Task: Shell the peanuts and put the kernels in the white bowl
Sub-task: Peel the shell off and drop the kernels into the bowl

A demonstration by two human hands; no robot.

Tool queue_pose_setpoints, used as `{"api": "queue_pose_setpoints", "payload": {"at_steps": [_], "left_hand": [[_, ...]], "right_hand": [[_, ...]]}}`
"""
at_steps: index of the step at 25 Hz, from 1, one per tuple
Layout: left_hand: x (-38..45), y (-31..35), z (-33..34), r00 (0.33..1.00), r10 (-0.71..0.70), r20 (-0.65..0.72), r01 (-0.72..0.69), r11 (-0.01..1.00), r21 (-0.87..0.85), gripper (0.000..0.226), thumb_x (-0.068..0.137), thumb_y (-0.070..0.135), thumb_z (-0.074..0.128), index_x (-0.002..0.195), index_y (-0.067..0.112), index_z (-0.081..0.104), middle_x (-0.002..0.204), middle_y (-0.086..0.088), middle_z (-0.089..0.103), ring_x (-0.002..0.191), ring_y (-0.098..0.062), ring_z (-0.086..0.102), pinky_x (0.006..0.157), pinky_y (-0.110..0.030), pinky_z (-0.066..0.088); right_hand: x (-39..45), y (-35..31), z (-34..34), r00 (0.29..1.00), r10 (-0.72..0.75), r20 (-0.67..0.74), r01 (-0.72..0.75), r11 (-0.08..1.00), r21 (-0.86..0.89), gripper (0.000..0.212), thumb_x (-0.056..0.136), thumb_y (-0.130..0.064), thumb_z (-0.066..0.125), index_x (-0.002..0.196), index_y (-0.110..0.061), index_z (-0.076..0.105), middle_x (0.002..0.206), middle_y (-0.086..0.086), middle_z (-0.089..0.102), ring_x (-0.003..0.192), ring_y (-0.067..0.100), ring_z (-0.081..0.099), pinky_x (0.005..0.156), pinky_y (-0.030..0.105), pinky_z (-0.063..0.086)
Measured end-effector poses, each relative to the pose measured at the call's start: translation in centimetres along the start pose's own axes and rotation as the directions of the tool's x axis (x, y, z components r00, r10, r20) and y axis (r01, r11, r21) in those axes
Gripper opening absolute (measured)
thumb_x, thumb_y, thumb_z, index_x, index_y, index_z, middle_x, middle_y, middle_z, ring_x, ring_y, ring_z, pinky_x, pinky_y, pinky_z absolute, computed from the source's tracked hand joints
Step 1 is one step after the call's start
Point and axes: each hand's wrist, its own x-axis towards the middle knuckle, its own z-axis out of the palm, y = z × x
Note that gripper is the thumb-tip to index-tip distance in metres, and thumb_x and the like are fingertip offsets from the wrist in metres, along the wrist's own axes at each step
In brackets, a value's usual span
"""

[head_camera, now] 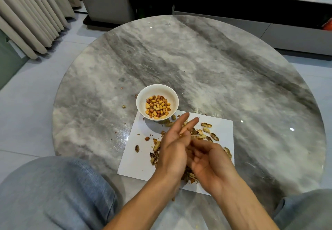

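Nearest, grey-clad knees at both lower corners, two bare forearms reaching in between. Left hand [172, 150] with fingers stretched out straight and loosely apart, pointing toward the bowl, nothing visibly clamped in it. Right hand [208, 159] with fingers curled inward against the left palm; whether a kernel or shell sits pinched there, cannot tell, the fingertips being hidden and blurred. Beneath both, a white paper sheet [138, 161] flat on the marble tabletop [224, 71], strewn with peanuts [206, 125] in the shell beyond the fingers and broken shells [154, 157] to the left of the wrist. Just past the sheet's far left corner, partly over it, the white bowl [157, 102], its bottom covered with kernels [158, 106], some red-skinned, some bare and yellow. Probably light, dry stuff: shells brittle and likely to crack under a thumb pressed along the seam, kernels small, smooth and apt to slip or roll, so best pinched between fingertips or cupped in the palm before tipping into the bowl. Farther off, a grey cabinet and pleated curtain. No brand, label or writing readable anywhere.
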Motion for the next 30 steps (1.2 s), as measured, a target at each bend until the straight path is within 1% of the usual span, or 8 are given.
{"api": "queue_pose_setpoints", "payload": {"at_steps": [3,9,13,17,20,23,26,30], "left_hand": [[-0.4,-0.5,0.6,0.997,0.041,0.067,-0.048,0.993,0.109,0.047,0.105,0.002,0.034,0.139,0.027,0.055,0.130,0.015,0.065,0.122,0.009,0.053,0.103,-0.018,0.046],[-0.4,0.6,-0.5,0.999,0.041,0.000,-0.040,0.979,0.198,0.043,0.100,0.004,0.047,0.131,0.030,0.062,0.129,0.016,0.063,0.111,0.013,0.057,0.084,-0.005,0.046],[-0.2,2.4,-4.6,0.999,0.011,0.046,-0.041,0.700,0.713,0.038,0.098,0.029,0.057,0.135,0.038,0.057,0.138,0.015,0.055,0.126,-0.006,0.051,0.108,-0.031,0.040],[0.1,3.1,-9.1,0.972,0.178,-0.152,0.066,0.416,0.907,0.030,0.096,0.028,0.059,0.125,0.032,0.065,0.124,0.008,0.067,0.111,-0.021,0.063,0.098,-0.042,0.050],[0.6,2.1,-9.5,0.964,0.223,-0.144,0.068,0.318,0.946,0.024,0.092,0.030,0.064,0.115,0.028,0.071,0.110,0.006,0.072,0.100,-0.022,0.066,0.087,-0.036,0.053],[1.5,0.2,-8.5,0.972,0.233,-0.033,-0.024,0.240,0.970,0.020,0.088,0.032,0.069,0.106,0.026,0.073,0.103,0.004,0.071,0.095,-0.021,0.065,0.075,-0.031,0.049],[2.3,-0.9,-8.2,0.963,0.271,0.013,-0.073,0.211,0.975,0.014,0.085,0.030,0.074,0.093,0.018,0.074,0.091,0.000,0.072,0.086,-0.022,0.066,0.070,-0.033,0.052],[2.2,-1.0,-8.1,0.951,0.308,0.000,-0.097,0.300,0.949,0.012,0.086,0.025,0.075,0.095,0.018,0.077,0.091,0.000,0.075,0.086,-0.021,0.069,0.073,-0.032,0.055]], "right_hand": [[0.3,0.7,0.1,1.000,0.019,0.021,-0.020,0.999,0.029,0.029,0.095,-0.008,0.049,0.114,0.003,0.068,0.112,0.021,0.072,0.105,0.028,0.069,0.090,0.035,0.054],[-0.1,-0.4,0.5,0.999,-0.036,-0.026,0.037,0.999,0.030,0.026,0.099,-0.012,0.044,0.086,-0.003,0.065,0.070,0.009,0.061,0.059,0.017,0.055,0.058,0.027,0.044],[0.2,-4.3,4.5,0.980,-0.172,0.100,0.171,0.985,0.020,0.032,0.103,-0.020,0.040,0.092,-0.003,0.064,0.081,0.010,0.066,0.078,0.022,0.063,0.077,0.032,0.051],[2.7,-5.5,10.2,0.939,-0.230,0.256,0.305,0.901,-0.310,0.041,0.104,-0.025,0.038,0.110,-0.002,0.071,0.109,0.014,0.075,0.115,0.024,0.061,0.110,0.040,0.037],[3.1,-4.8,9.7,0.877,-0.423,0.228,0.478,0.714,-0.512,0.027,0.100,-0.019,0.049,0.109,-0.009,0.073,0.102,0.007,0.076,0.104,0.017,0.066,0.098,0.035,0.051],[2.4,-3.9,5.1,0.738,-0.616,0.276,0.566,0.342,-0.750,0.020,0.098,-0.016,0.054,0.099,-0.019,0.073,0.088,-0.002,0.073,0.079,0.009,0.065,0.073,0.030,0.053],[3.6,-2.5,1.2,0.702,-0.599,0.387,0.485,0.004,-0.875,0.019,0.096,-0.017,0.058,0.100,-0.021,0.076,0.089,-0.005,0.072,0.078,0.007,0.063,0.071,0.027,0.045],[5.5,-1.4,1.0,0.656,-0.519,0.548,0.457,-0.304,-0.836,0.025,0.094,-0.025,0.062,0.117,-0.025,0.073,0.106,0.000,0.071,0.096,0.020,0.064,0.075,0.030,0.044]]}}
